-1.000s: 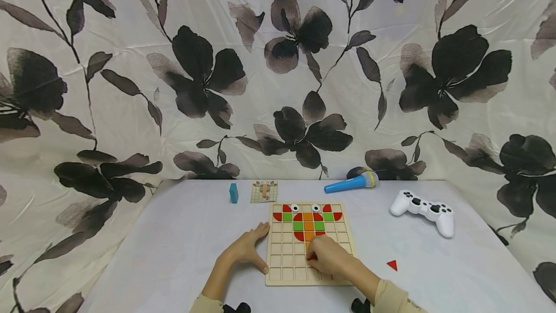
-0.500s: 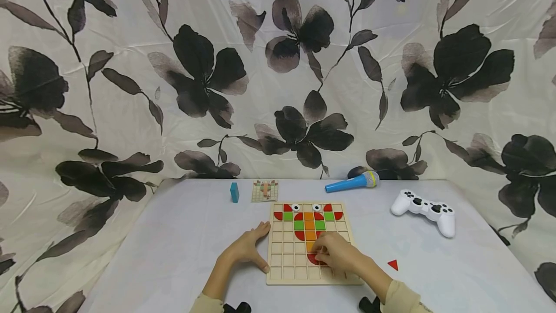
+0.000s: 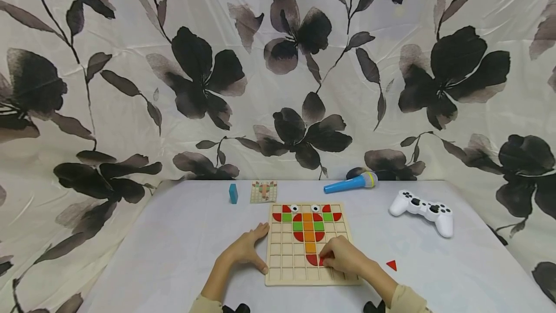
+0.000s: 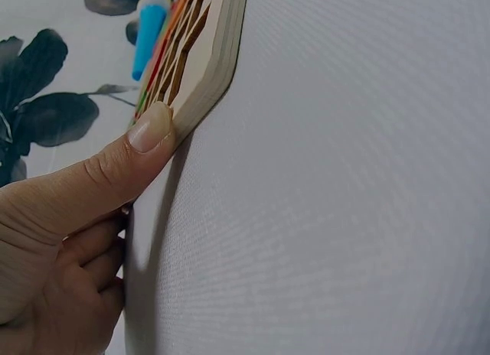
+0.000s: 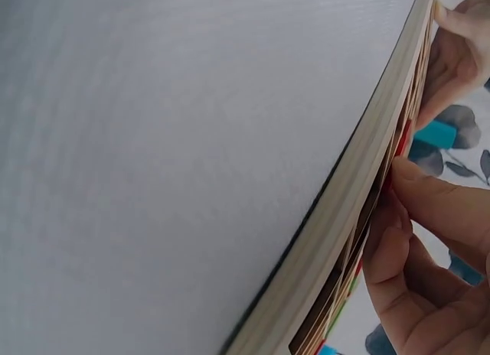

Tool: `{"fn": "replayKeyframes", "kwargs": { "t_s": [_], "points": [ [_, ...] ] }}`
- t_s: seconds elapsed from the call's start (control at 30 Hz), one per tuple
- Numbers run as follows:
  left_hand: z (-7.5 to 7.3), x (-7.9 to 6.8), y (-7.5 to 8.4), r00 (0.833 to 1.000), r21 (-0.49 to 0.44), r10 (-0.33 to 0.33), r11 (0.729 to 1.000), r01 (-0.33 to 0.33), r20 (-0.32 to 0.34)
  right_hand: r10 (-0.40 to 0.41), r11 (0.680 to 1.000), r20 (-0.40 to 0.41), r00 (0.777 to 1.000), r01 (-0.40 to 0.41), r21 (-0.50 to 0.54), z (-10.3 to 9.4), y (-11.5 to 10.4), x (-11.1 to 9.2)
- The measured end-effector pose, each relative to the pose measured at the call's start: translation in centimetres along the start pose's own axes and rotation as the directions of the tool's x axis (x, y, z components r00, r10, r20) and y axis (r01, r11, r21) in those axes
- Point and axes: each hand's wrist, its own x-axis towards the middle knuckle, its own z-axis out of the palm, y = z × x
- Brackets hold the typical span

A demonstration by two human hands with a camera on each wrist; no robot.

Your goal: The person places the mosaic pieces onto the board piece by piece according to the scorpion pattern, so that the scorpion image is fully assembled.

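A wooden grid board [image 3: 286, 261] lies on the table. Set in it are red quarter-circle tiles, green squares [image 3: 286, 217], a column of orange squares [image 3: 310, 248] and two eye discs [image 3: 294, 208]. My left hand [image 3: 245, 247] rests at the board's left edge, thumb and fingers spread along it; its thumb [image 4: 115, 167] touches the rim in the left wrist view. My right hand [image 3: 343, 254] pinches a red tile [image 3: 322, 262] at the lower part of the grid, beside another red quarter-circle [image 3: 312, 260]. In the right wrist view its thumb and index finger meet at the board's surface.
A red triangle [image 3: 392, 265] lies right of the board, and farther right a white game controller [image 3: 422, 210]. Behind the board are a blue toy microphone [image 3: 349, 183], a pattern card [image 3: 263, 192] and a blue block [image 3: 233, 193]. A floral cloth hangs behind the table.
My right hand has shifted slightly right across the lower grid, uncovering an orange square and a red quarter-circle tile. My left hand has stayed at the board's edge.
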Motion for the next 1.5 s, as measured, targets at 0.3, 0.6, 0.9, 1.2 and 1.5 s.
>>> {"fn": "replayKeyframes", "kwargs": {
  "t_s": [0.3, 0.6, 0.9, 1.2, 1.5],
  "points": [
    [0.1, -0.1, 0.0, 1.0, -0.006, -0.005, 1.0, 0.005, -0.001, 0.031, 0.999, -0.007, 0.999, -0.031, 0.014, 0.1, -0.1, -0.1],
    [0.1, -0.1, 0.1, 1.0, -0.013, -0.016, 1.0, 0.016, -0.005, 0.035, 0.999, -0.001, 0.999, -0.035, 0.022, 0.1, -0.1, -0.1],
    [0.1, -0.1, 0.0, 1.0, -0.013, -0.002, 1.0, 0.002, 0.0, 0.034, 0.998, -0.02, 0.999, -0.032, 0.061, -1.4, 0.7, -0.6],
    [-0.1, 0.0, -0.1, 1.0, -0.001, 0.007, 1.0, -0.007, 0.007, 0.125, 0.992, -0.116, 0.985, -0.126, -0.002, -4.8, 3.2, -4.1],
    [0.0, 0.0, 0.1, 1.0, 0.011, -0.003, 1.0, 0.003, 0.005, 0.222, 0.975, -0.039, 0.974, -0.222, 0.002, -6.5, 6.1, -8.9]
  ]
}}
